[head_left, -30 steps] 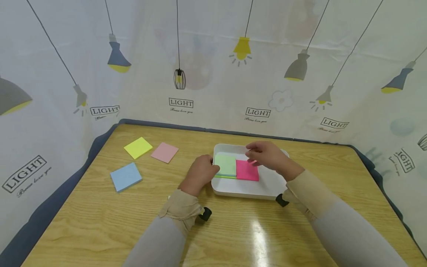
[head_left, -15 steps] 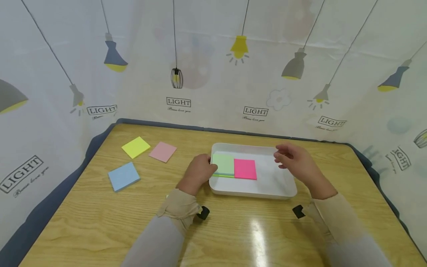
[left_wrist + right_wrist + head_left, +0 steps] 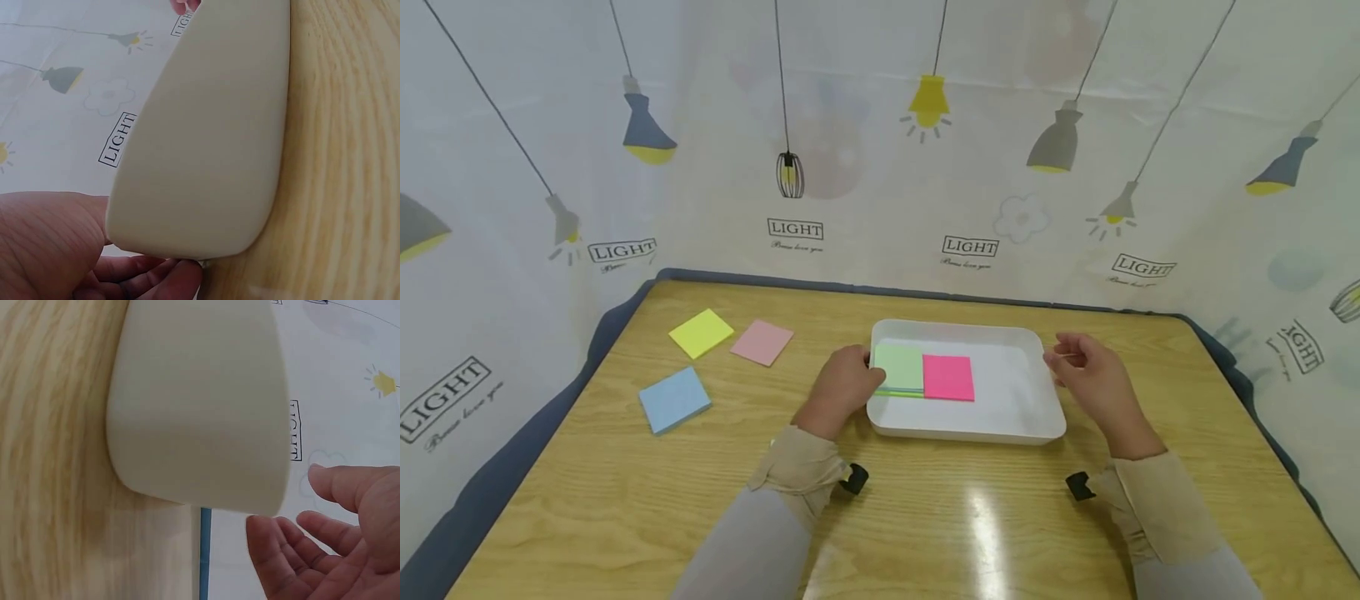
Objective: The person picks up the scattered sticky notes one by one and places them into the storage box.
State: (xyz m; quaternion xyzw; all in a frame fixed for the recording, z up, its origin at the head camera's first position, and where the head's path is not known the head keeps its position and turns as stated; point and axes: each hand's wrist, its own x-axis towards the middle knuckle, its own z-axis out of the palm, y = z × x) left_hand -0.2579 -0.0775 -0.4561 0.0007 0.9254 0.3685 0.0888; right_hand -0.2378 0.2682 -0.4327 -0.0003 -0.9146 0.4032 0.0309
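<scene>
The left hand (image 3: 841,385) holds the near end of the white tray (image 3: 1011,392), with its thumb up at the rim. Inside, just right of that hand, lies a green pad (image 3: 901,367), and next to it a hot pink pad (image 3: 948,377). The right hand (image 3: 1096,387) is just beside the tray's other end, its fingers loose and a bit bent, holding nothing. Left of the left hand, blue (image 3: 675,400), yellow (image 3: 702,333) and pale pink (image 3: 762,342) pads lie on the table (image 3: 625,500).

Pale grey sleeves (image 3: 741,542) ended in creased beige wristbands (image 3: 1168,508); a small black block (image 3: 854,479) protruded from each.
</scene>
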